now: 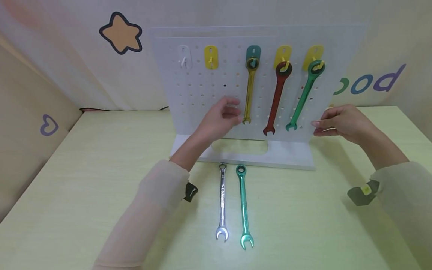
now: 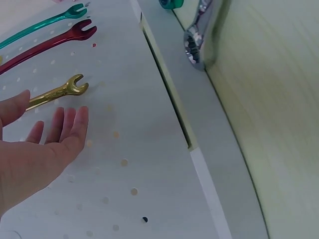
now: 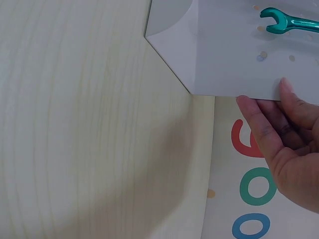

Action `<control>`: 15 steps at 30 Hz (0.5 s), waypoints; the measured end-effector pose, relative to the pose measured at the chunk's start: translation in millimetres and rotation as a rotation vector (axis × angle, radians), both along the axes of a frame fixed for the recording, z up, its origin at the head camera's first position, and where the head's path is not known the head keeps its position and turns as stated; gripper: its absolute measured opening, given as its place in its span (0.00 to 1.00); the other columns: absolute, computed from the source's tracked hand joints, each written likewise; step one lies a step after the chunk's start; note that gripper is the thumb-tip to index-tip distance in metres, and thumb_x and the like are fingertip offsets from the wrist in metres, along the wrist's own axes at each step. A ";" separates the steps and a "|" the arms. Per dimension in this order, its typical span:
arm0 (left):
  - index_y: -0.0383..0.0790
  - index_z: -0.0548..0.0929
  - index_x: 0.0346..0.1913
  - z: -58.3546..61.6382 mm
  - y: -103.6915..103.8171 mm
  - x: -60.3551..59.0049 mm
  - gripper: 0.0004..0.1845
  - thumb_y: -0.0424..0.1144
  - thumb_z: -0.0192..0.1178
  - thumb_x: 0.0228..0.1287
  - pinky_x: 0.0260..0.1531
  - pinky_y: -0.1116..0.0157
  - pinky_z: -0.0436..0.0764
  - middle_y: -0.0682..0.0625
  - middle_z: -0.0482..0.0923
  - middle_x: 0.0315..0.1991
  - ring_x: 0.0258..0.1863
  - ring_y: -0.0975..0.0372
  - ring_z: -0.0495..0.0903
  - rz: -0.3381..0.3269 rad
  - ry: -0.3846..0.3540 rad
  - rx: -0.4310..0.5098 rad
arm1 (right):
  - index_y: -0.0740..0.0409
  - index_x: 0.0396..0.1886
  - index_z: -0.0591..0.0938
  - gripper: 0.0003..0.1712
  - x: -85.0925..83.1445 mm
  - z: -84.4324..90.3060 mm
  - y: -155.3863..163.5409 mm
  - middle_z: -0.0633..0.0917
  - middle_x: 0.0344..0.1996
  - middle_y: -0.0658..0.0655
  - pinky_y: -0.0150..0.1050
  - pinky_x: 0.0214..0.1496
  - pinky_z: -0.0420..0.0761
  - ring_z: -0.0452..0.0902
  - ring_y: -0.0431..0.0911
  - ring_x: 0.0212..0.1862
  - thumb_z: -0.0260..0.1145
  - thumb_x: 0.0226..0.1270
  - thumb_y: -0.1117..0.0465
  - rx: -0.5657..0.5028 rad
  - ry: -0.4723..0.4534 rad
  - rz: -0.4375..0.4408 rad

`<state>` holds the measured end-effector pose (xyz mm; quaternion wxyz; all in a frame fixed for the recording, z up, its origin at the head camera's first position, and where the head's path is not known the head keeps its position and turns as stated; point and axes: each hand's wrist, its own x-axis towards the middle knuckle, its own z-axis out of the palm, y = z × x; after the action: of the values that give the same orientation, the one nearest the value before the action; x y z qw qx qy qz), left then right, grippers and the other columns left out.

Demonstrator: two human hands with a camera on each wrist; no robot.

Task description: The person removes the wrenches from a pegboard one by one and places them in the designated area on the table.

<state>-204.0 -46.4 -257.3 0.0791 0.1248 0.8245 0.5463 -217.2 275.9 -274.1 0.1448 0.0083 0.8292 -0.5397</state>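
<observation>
A gold wrench (image 1: 250, 90) hangs by its ring end from a teal hook on the white pegboard (image 1: 202, 123). My left hand (image 1: 221, 118) is beside its lower jaw end, fingers loosely bent and spread. In the left wrist view the thumb overlaps the gold wrench's shaft (image 2: 50, 97). At the board's right edge, my right hand (image 1: 344, 123) grips that edge, thumb on the front face and fingers at the side and behind. To the right of the gold wrench hang a red wrench (image 1: 277, 99) and a green wrench (image 1: 305, 97), both on yellow hooks.
A white hook (image 1: 184, 58) and a yellow hook (image 1: 211, 58) at the board's left hold nothing. On the table (image 1: 118, 157) before the base lie a silver wrench (image 1: 222, 198) and a teal wrench (image 1: 243, 202). Behind stands a curtain (image 1: 74, 60) with printed shapes.
</observation>
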 end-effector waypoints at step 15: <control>0.48 0.66 0.62 16.1 8.7 -0.3 0.25 0.32 0.56 0.63 0.48 0.68 0.74 0.50 0.73 0.51 0.50 0.62 0.72 -0.008 0.055 0.064 | 0.62 0.28 0.82 0.06 -0.6 0.4 -0.2 0.73 0.34 0.55 0.43 0.43 0.80 0.82 0.45 0.34 0.61 0.63 0.67 0.022 0.011 0.012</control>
<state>-204.2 -37.7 -241.2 0.0546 0.1453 0.8079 0.5686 -217.8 275.6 -273.7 0.1436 0.0018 0.8359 -0.5298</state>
